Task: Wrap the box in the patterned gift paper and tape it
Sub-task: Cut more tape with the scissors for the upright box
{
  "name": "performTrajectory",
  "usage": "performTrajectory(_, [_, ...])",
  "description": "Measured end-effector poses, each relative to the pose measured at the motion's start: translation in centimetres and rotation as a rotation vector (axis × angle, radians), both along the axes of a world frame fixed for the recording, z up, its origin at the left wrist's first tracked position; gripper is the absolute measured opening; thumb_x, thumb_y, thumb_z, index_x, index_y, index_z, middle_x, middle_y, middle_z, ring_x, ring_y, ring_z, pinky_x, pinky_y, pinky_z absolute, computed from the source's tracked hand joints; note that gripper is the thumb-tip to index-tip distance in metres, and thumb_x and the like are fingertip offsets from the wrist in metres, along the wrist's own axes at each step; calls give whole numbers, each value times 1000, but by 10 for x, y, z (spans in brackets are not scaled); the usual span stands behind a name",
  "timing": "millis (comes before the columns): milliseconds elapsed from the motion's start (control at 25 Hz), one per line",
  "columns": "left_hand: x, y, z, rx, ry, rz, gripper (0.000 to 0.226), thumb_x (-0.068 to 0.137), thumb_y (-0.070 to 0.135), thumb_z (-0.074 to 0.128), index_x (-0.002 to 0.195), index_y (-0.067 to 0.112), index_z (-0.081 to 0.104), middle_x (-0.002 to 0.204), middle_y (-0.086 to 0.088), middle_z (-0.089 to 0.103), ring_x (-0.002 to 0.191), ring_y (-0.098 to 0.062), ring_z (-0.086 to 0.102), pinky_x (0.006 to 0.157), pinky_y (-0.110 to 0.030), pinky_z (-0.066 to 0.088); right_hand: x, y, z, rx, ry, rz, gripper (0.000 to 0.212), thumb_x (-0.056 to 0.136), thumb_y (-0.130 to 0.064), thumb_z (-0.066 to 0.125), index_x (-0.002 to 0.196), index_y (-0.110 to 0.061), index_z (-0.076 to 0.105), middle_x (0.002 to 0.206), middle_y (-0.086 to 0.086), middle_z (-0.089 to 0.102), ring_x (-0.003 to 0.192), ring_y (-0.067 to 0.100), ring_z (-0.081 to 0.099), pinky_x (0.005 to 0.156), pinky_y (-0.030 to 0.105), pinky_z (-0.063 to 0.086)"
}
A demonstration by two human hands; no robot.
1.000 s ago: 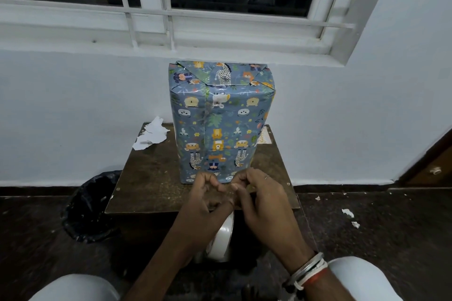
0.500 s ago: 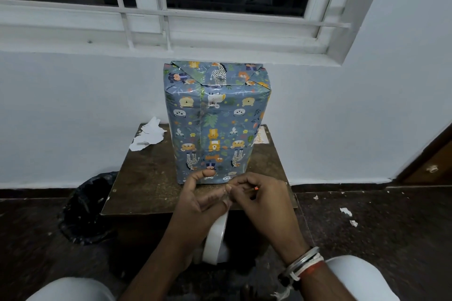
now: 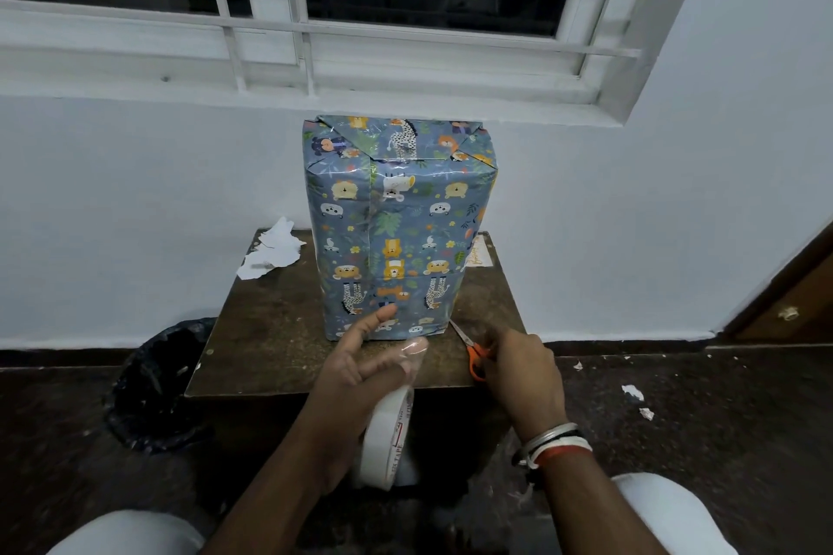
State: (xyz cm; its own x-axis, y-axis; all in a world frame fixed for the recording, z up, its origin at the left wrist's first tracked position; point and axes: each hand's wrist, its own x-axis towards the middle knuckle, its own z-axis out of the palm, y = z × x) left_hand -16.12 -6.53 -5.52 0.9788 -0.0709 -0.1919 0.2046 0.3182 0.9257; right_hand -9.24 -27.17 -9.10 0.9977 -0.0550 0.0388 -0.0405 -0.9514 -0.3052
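- Box (image 3: 396, 234) stands upright at the middle-far part of the brown surface (image 3: 270, 329), under the window, fully covered in the patterned gift paper (image 3: 455, 212). The top flaps are folded down, and shiny tape shows on the top fold and front seam.
- Left hand (image 3: 360, 370) is just in front of the box's near bottom edge. Its fingers are stretched out and the thumb is lifted, with nothing visibly clenched.
- A clear tape strip (image 3: 412, 351) is stuck across its fingertips, and the tape roll (image 3: 388, 437) hangs below the hand off the near edge of the surface. Hidden fingers may hook the roll; can't tell.
- Right hand (image 3: 527, 374) is at the near right corner, fingers curled round the orange handles of the scissors (image 3: 473, 358). The blades point at the box's near right bottom corner and look closed.
- Step, as a judgement: late taping. A length is pulled off the roll and the scissors are being picked up to cut it.
- The next move calls for bringing the blades to the strip between fingertips and roll, keeping the strip taut so it doesn't fold on itself, then pressing the cut piece on the lower seam.
- Paper scraps (image 3: 275, 252) lie at the far left of the surface.
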Motion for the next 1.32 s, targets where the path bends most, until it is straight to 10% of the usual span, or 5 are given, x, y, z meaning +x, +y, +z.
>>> performTrajectory(400, [4, 17, -3, 26, -44, -67, 54, 91, -12, 61, 133, 23, 66, 123, -8, 74, 117, -30, 68, 97, -34, 55, -12, -2, 20, -177, 110, 46, 26, 89, -39, 62, 104, -18, 61, 105, 7, 68, 103, 32, 68, 81, 39, 54])
performTrajectory(560, [4, 17, 1, 13, -25, -83, 45, 91, -10, 60, 120, 21, 76, 121, -11, 74, 91, -16, 69, 79, -22, 56, -16, -23, 30, 315, 298, 121, 41, 56, -55, 77, 79, -23, 67, 71, -5, 72, 69, 8, 68, 68, 28, 54])
performTrajectory(760, [4, 19, 1, 26, -25, -88, 37, 92, -4, 63, 114, 20, 79, 119, -14, 74, 81, -10, 69, 75, -21, 54, -31, -24, 49, 739, 514, 402, 17, 89, -28, 81, 101, -18, 75, 76, 6, 77, 63, 15, 62, 52, 20, 46])
performTrajectory(1000, [5, 24, 1, 33, -13, -148, 37, 91, -6, 64, 120, 12, 76, 92, -4, 76, 76, -8, 69, 69, -19, 53, -35, -22, 70, 768, 785, 680, 30, 99, -28, 64, 103, 1, 72, 74, -5, 73, 67, -1, 62, 69, 11, 44])
performTrajectory(1320, [5, 24, -1, 56, -11, -250, 39, 88, -4, 70, 123, 11, 74, 98, -5, 77, 83, -11, 69, 78, -23, 54, -33, -15, 78, 733, 845, 771, 29, 103, -5, 55, 107, 21, 65, 64, -13, 68, 53, -7, 56, 55, 4, 40])
